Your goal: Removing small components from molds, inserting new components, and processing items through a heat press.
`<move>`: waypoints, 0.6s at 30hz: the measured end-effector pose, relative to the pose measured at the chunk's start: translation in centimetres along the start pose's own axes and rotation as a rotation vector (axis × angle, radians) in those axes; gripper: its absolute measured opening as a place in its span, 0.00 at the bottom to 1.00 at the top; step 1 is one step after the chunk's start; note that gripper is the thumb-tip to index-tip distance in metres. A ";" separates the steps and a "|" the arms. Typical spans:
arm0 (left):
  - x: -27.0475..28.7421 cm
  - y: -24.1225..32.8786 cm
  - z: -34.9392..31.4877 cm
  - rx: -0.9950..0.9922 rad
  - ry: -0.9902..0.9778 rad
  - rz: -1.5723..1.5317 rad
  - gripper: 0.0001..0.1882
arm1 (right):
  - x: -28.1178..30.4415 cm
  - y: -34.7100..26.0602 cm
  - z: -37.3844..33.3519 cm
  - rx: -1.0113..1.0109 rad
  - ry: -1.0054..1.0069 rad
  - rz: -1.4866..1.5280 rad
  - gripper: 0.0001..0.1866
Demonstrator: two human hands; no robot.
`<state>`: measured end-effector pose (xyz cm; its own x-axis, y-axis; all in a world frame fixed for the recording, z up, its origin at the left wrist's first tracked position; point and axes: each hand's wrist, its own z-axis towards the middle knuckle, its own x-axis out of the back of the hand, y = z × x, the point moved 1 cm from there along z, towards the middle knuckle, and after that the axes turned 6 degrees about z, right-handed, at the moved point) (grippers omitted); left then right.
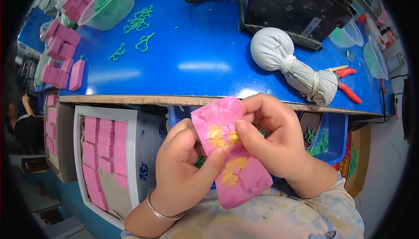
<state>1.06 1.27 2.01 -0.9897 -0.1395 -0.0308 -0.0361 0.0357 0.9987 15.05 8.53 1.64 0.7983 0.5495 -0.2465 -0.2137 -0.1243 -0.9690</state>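
Note:
A pink rubber mould (251,182) with yellow patches is held in front of my body, above the table's near edge. It looks spread open, with hollows in its surface. My left hand (183,164) grips its left side, the thumb pressing on the middle by the yellow patches. My right hand (277,138) pinches the upper right edge, thumb on the face and fingers curled behind. The fingertips behind the mould are hidden. On the blue table beyond lie several small green openwork pieces (144,42).
A white cloth bundle (273,49) and red-handled pliers (349,92) lie at the right, by a black machine (292,9). Pink blocks (59,49) are stacked at the left; more fill a white box (78,151) below. A clear tub (107,9) and blue bin (338,138) hold green pieces.

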 end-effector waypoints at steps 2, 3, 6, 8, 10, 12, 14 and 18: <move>0.0 0.1 -0.1 0.006 -0.011 -0.015 0.16 | -0.1 0.0 -0.1 -0.003 0.012 0.062 0.08; 0.1 0.2 -0.1 0.012 -0.019 -0.029 0.17 | -0.2 0.1 -0.1 -0.002 0.010 0.063 0.08; 0.5 0.2 -0.1 -0.017 -0.065 0.053 0.17 | -0.2 0.3 -0.1 0.011 0.014 0.076 0.09; 0.4 0.1 -0.1 -0.018 -0.050 0.045 0.17 | 0.0 0.4 -0.1 0.015 0.004 0.074 0.09; 0.1 0.1 -0.1 -0.019 -0.033 0.038 0.17 | 0.0 0.3 -0.1 0.003 0.002 0.073 0.08; -0.1 0.2 -0.4 0.051 0.030 -0.049 0.17 | 0.0 0.3 -0.1 -0.008 -0.002 0.072 0.08; -0.3 0.1 -0.4 0.051 0.058 -0.039 0.16 | 0.2 0.4 0.0 0.021 -0.039 0.025 0.10; 0.0 0.0 -0.3 0.046 0.146 -0.027 0.15 | -0.2 0.0 -0.3 0.035 -0.088 0.021 0.17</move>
<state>1.12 0.93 1.99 -0.9578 -0.2834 -0.0480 -0.0720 0.0751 0.9946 15.02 8.20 1.67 0.7410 0.6178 -0.2632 -0.2509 -0.1089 -0.9619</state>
